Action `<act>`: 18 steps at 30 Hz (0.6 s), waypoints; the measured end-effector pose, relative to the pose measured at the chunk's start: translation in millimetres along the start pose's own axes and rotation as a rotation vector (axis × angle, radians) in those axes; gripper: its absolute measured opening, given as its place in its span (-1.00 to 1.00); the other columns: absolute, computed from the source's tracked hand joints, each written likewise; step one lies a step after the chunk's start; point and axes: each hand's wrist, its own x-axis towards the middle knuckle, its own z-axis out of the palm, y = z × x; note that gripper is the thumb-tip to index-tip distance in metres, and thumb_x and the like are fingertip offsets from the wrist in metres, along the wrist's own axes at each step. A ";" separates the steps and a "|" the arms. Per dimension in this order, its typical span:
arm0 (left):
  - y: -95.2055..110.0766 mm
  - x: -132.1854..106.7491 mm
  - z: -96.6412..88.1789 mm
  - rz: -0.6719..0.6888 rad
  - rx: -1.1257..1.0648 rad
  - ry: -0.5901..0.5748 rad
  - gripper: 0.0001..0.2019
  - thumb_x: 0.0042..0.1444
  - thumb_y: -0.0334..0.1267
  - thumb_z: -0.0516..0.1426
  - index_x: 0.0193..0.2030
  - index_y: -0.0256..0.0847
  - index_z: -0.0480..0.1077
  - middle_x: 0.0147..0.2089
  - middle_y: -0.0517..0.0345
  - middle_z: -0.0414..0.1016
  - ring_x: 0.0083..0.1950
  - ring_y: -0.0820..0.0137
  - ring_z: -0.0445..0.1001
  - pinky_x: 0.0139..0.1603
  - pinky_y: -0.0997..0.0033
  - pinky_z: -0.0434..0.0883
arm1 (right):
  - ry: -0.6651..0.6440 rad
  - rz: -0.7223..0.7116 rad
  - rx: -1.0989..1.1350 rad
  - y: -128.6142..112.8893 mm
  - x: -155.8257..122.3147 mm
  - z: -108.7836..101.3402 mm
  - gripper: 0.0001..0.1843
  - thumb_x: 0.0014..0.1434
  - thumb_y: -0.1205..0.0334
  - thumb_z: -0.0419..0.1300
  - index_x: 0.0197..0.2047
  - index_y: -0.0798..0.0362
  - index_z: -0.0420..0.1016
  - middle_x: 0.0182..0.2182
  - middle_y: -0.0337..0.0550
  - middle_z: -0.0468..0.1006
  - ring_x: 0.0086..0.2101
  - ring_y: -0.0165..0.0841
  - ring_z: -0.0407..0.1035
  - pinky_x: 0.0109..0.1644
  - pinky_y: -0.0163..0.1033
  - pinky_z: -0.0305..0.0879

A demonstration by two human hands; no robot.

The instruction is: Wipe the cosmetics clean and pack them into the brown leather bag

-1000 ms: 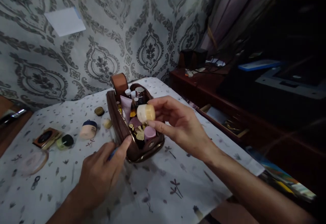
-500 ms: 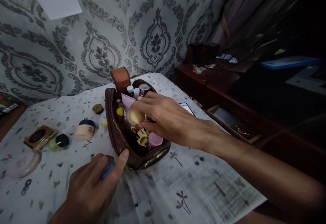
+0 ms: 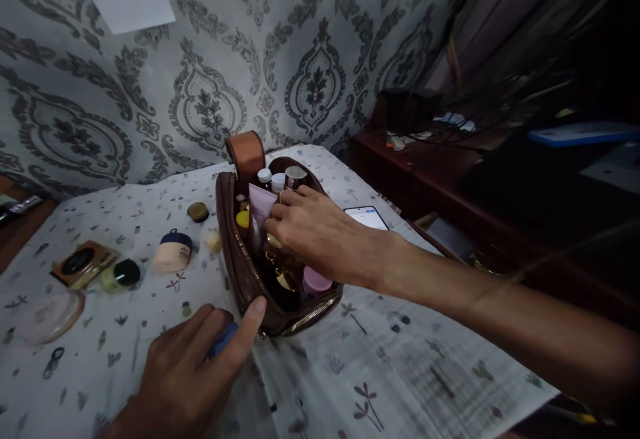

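Observation:
A brown zip-up cosmetics bag [image 3: 231, 232] stands open on the cloth, packed with small containers. My right hand [image 3: 315, 232] reaches into it from the right, fingers curled down round a gold-coloured round container [image 3: 273, 240], mostly hidden. Beside those fingers a pink squeeze tube [image 3: 261, 202] stands upright. A pink-lidded jar [image 3: 317, 281] and a shiny gold item [image 3: 289, 282] lie nearer the front. My left hand [image 3: 193, 366] is closed round a small blue object [image 3: 223, 340], its kind unclear, with the index finger reaching to the bag's front left edge.
Left of the bag lie a beige jar with a dark blue lid [image 3: 173, 252], a black-capped green bottle [image 3: 121, 276], a gold compact [image 3: 83, 262], a round pale pink case [image 3: 50, 317] and a small brown-gold pot [image 3: 198, 212]. A phone [image 3: 367, 216] lies behind my right wrist.
The view has shifted slightly, moving the scene right. My right hand has turned and sunk a little further over the gold-coloured container, covering more of it. The left hand keeps its grip.

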 end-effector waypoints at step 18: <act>1.2 -0.9 -0.7 0.001 -0.010 -0.018 -0.50 0.25 -0.55 -0.01 0.32 -0.30 0.24 -0.39 0.21 0.35 -0.42 0.47 0.34 -0.47 0.50 0.25 | -0.068 -0.065 0.075 4.2 -10.7 -11.5 -0.81 0.25 0.47 0.11 -0.23 0.14 0.56 -0.22 0.02 0.58 -0.11 -0.18 0.34 -0.04 -0.11 0.07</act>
